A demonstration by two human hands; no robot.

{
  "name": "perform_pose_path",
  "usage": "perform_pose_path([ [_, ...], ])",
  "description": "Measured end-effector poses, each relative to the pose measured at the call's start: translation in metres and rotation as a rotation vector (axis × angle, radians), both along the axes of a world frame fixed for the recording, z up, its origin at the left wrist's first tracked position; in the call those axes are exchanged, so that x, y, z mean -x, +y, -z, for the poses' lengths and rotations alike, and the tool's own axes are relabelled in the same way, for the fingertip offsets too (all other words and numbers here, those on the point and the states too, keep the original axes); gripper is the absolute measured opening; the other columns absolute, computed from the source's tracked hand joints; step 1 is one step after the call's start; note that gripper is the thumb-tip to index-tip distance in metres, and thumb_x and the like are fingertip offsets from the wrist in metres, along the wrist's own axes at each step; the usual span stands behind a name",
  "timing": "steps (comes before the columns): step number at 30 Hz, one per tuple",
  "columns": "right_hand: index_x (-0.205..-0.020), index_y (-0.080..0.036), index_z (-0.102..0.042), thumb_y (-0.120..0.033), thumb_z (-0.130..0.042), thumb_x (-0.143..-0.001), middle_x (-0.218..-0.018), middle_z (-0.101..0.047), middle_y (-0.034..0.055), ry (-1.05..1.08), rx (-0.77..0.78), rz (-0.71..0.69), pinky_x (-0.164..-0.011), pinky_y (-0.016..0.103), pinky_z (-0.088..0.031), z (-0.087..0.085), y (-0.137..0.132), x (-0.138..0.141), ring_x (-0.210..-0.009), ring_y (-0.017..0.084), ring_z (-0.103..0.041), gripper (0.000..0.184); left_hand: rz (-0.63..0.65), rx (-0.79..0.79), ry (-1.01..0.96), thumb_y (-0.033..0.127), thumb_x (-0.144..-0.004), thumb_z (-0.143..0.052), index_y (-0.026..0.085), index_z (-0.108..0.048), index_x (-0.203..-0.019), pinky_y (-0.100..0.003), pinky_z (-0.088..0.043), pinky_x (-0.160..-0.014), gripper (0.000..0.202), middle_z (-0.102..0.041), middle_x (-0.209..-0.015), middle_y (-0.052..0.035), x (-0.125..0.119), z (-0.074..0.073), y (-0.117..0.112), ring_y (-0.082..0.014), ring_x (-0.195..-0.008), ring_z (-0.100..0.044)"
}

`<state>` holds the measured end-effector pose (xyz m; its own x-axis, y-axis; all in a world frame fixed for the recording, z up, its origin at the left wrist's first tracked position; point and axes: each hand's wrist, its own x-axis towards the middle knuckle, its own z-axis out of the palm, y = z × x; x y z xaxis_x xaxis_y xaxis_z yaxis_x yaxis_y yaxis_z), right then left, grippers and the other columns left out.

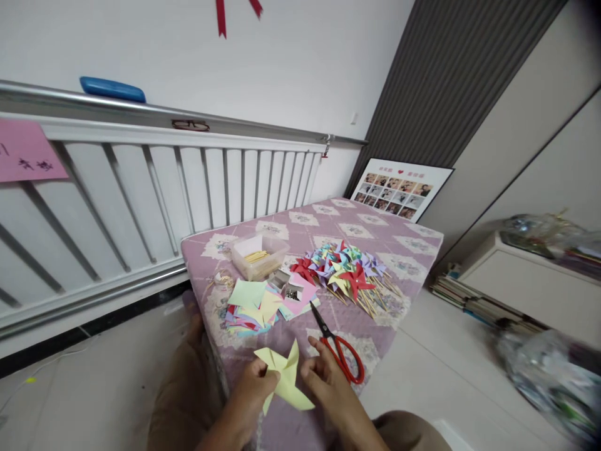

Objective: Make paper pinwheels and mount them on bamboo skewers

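Note:
A pale yellow paper pinwheel, cut into loose blades, is pinched between the thumb and fingers of my left hand. My right hand is just to the right of it, fingers apart and curved, with nothing visible in them. Red-handled scissors lie beside my right hand, blades pointing away from me. Beyond the pinwheel is a stack of coloured paper pieces. A small box of metal pins or fasteners rests on pink paper. Finished pinwheels on sticks are heaped at the right.
A clear plastic box with wooden sticks stands on the purple patterned tablecloth. Behind is a white radiator. A photo board leans at the far end. To the right are a white cabinet and plastic bags.

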<state>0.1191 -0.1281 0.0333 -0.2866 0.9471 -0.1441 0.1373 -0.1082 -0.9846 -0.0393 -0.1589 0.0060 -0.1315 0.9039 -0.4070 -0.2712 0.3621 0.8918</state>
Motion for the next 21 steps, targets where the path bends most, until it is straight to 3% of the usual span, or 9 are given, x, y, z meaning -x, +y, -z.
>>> perform_pose_path([
  [5, -0.103, -0.015, -0.054, -0.044, -0.048, -0.080, -0.067, -0.050, -0.0037, -0.301, -0.194, 0.044, -0.056, 0.027, -0.041, -0.009, 0.049, -0.014, -0.058, 0.015, -0.049, 0.038, -0.097, -0.057, 0.050, 0.035, -0.061, -0.059, 0.017, -0.063, -0.072, -0.024, -0.037, -0.052, 0.021, -0.059, -0.059, 0.0020, 0.006, 0.018, 0.032, -0.0131, -0.053, -0.050],
  [8, -0.081, -0.018, -0.057, -0.038, -0.046, -0.082, -0.067, -0.054, -0.0017, -0.413, -0.270, 0.042, -0.060, 0.028, -0.042, -0.015, 0.079, -0.009, -0.061, 0.016, -0.052, 0.023, -0.116, -0.068, 0.092, 0.031, -0.063, -0.058, 0.018, -0.063, -0.070, -0.024, -0.032, -0.049, 0.016, -0.054, -0.053, 0.0043, 0.005, 0.021, 0.043, -0.0118, -0.048, -0.043],
  [11, -0.069, -0.019, -0.056, -0.029, -0.046, -0.084, -0.064, -0.056, -0.0008, -0.567, -0.363, 0.021, -0.062, 0.028, -0.042, -0.020, 0.110, 0.005, -0.064, 0.017, -0.054, 0.021, -0.121, -0.090, 0.122, 0.025, -0.062, -0.058, 0.019, -0.062, -0.066, -0.023, -0.031, -0.049, 0.008, -0.049, -0.050, 0.0062, 0.002, 0.023, 0.048, -0.0109, -0.048, -0.040],
  [15, -0.074, -0.017, -0.061, -0.024, -0.053, -0.090, -0.077, -0.064, 0.0010, -0.793, -0.464, -0.069, -0.075, 0.032, -0.047, -0.023, 0.147, 0.026, -0.078, 0.017, -0.060, 0.019, -0.123, -0.169, 0.195, 0.022, -0.064, -0.056, 0.018, -0.064, -0.069, -0.022, -0.036, -0.052, 0.011, -0.055, -0.055, 0.0048, -0.001, 0.029, 0.051, -0.0120, -0.053, -0.045],
  [21, -0.109, -0.016, -0.063, -0.034, -0.058, -0.093, -0.109, -0.066, 0.0056, -1.118, -0.443, -0.243, -0.082, 0.040, -0.055, -0.024, 0.183, 0.050, -0.092, 0.019, -0.065, 0.024, -0.130, -0.203, 0.241, 0.024, -0.070, -0.055, 0.016, -0.068, -0.076, -0.025, -0.045, -0.064, 0.016, -0.070, -0.070, -0.0031, -0.004, 0.042, 0.055, -0.0186, -0.068, -0.062],
])
